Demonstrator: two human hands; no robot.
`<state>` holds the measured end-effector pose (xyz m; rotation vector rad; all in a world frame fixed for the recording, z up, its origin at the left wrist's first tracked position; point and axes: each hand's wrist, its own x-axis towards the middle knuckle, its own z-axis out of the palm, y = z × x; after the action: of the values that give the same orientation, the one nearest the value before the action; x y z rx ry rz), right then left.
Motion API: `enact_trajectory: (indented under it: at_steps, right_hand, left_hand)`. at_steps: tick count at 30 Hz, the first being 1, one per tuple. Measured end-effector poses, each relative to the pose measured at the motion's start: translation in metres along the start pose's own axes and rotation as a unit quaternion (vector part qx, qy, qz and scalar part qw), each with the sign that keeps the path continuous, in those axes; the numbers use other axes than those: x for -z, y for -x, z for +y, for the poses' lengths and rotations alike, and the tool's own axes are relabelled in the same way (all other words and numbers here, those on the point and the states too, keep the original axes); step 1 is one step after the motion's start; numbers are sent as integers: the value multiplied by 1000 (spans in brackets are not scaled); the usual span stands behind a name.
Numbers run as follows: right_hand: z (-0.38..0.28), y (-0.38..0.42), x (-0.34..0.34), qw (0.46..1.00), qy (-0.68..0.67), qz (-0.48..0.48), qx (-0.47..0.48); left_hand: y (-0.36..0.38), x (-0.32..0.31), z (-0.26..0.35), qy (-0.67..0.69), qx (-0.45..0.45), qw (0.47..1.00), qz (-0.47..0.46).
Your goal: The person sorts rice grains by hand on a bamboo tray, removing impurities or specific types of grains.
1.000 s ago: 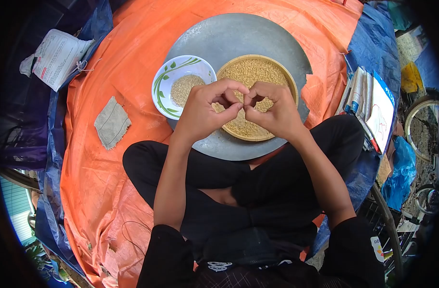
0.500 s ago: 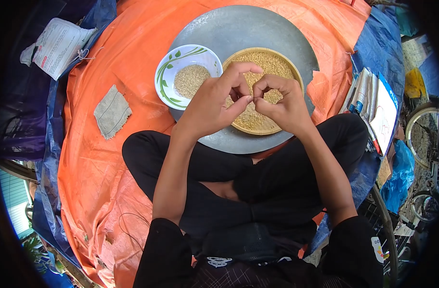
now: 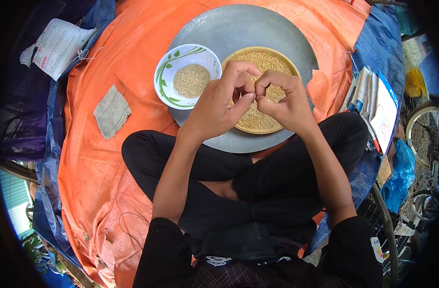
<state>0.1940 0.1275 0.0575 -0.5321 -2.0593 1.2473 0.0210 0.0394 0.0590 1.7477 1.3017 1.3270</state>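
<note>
My left hand (image 3: pixel 219 105) and my right hand (image 3: pixel 289 101) meet above a round woven basket (image 3: pixel 258 130), thumb and forefinger of each pinched together. Whatever sits between the fingertips is too small to make out. Golden unhusked grain (image 3: pixel 265 60) covers the inside of the basket, partly hidden behind both hands. To the left, close to my left hand, is a white bowl (image 3: pixel 163 79) with green leaf patterns, holding paler grain (image 3: pixel 191 80). Both vessels rest on a large round grey metal tray (image 3: pixel 219 29).
An orange tarp (image 3: pixel 99 177) lies under the tray and my crossed legs (image 3: pixel 166 153). A grey cloth scrap (image 3: pixel 113 113) is at left, a printed white bag (image 3: pixel 61 48) at upper left. Stacked papers (image 3: pixel 373 108) lie at right, near a blue plastic bag (image 3: pixel 399 175) and a bicycle wheel (image 3: pixel 423 134).
Both hands have shifted very slightly to the right, fingertips still pinched close together over the basket. The bowl, basket and tray stay practically where they were.
</note>
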Motion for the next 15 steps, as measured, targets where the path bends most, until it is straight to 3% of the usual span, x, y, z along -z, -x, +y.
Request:
enact_trajectory:
  at_steps: [5,8,15]
  right_hand:
    - [0,0,-4,991,90,15,98]
    - [-3,-1,0,994,77,6,71]
    - [4,5,-14,979,-175,-28,-104]
  left_hand:
    - [1,6,2,164,120,979,-5]
    - [0,12,5,191,124,974,10]
    - [2,29,13,160,110,981,-4]
